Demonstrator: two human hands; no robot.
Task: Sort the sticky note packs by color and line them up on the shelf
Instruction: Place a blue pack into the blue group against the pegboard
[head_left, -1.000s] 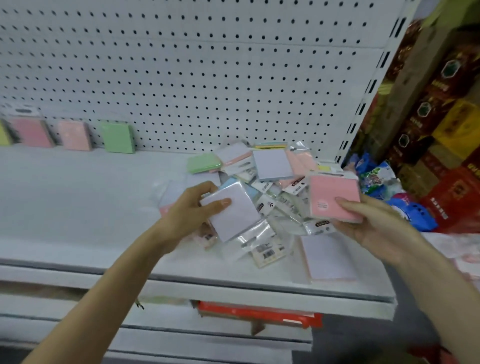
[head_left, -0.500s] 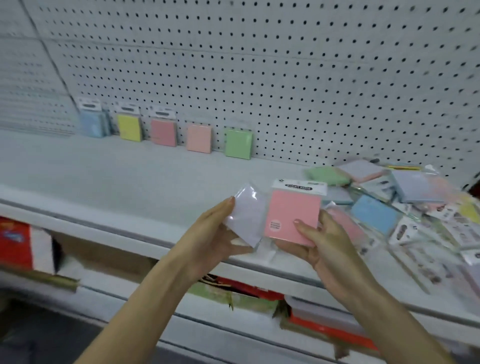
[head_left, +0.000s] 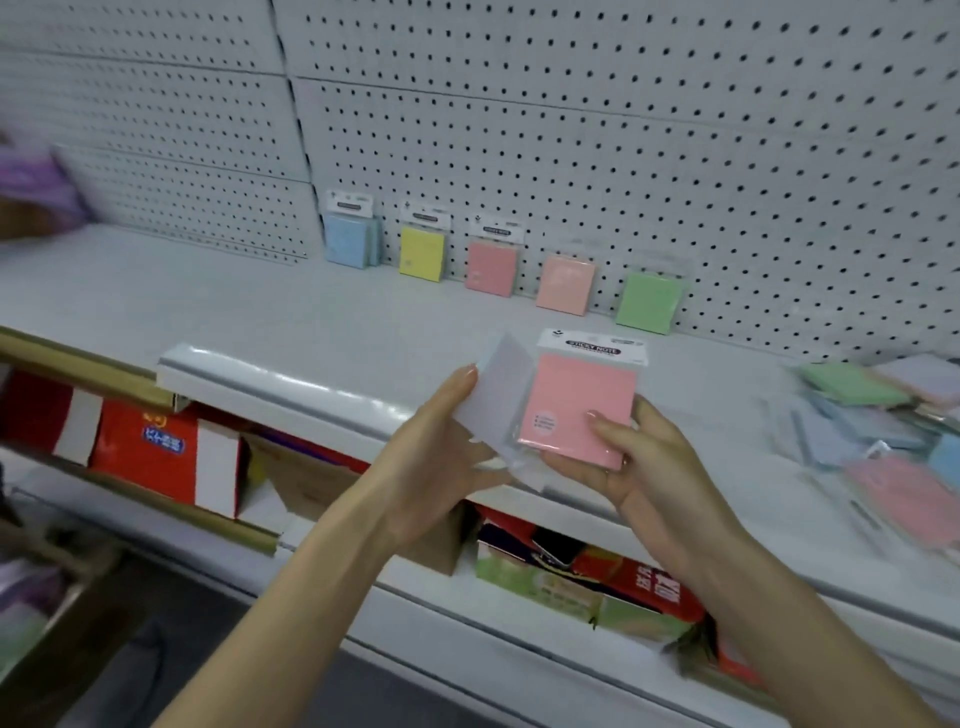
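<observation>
Two packs have left the pile (head_left: 878, 415) at frame right: left hand (head_left: 441, 447) holds the lilac pack (head_left: 498, 400), right hand (head_left: 639, 467) grips the pink pack (head_left: 582, 410), mid-frame below the sorted row (head_left: 565, 285), seemingly ready for placing.

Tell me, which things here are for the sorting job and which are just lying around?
For the job: pink pack in the right hand; pale lilac pack in the left hand; row of standing packs; unsorted pile; shelf.
Just lying about: red boxes underneath; blurred purple thing, far left.
</observation>
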